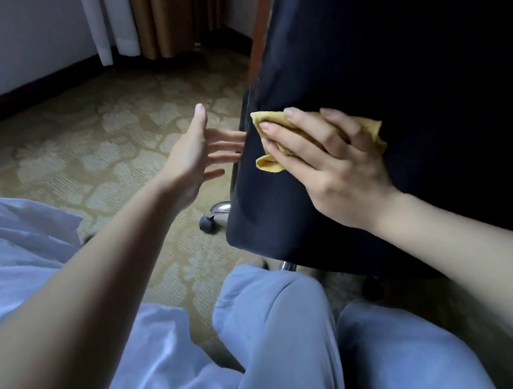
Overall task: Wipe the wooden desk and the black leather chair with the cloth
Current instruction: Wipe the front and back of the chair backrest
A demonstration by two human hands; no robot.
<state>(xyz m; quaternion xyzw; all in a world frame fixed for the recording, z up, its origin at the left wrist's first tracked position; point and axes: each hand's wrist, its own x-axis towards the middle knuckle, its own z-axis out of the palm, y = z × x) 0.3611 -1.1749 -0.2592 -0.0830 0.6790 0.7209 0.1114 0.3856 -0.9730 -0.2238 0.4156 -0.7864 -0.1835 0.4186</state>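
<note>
Head view, looking down, person low to the floor.

Right hand (332,164): palm and fingers (282,135) laid nearly straight and spread over the yellow cloth (268,163), pressing it flat against the black leather chair (394,50). No curl around the cloth is seen; the thumb is not visible. The cloth is bunched, with corners showing past the fingertips on the left and past the hand's far side on the right. It sits on the dark upholstered panel, near that panel's left edge and above its lower corner.

Left hand (193,157): open, fingers extended and apart, thumb raised, holding nothing. The fingertips reach the chair's left edge; whether they touch it or pass behind it cannot be told.

Chair: the panel fills the upper right of the view, tilted. A caster (207,222) and a chrome leg (221,206) show below its left side, on patterned carpet (86,149).

A reddish wooden edge (262,21) shows behind the chair; cannot tell whether it is the worktop.

Light blue trousers (275,345) in the foreground, curtains (161,12) at the far wall.
</note>
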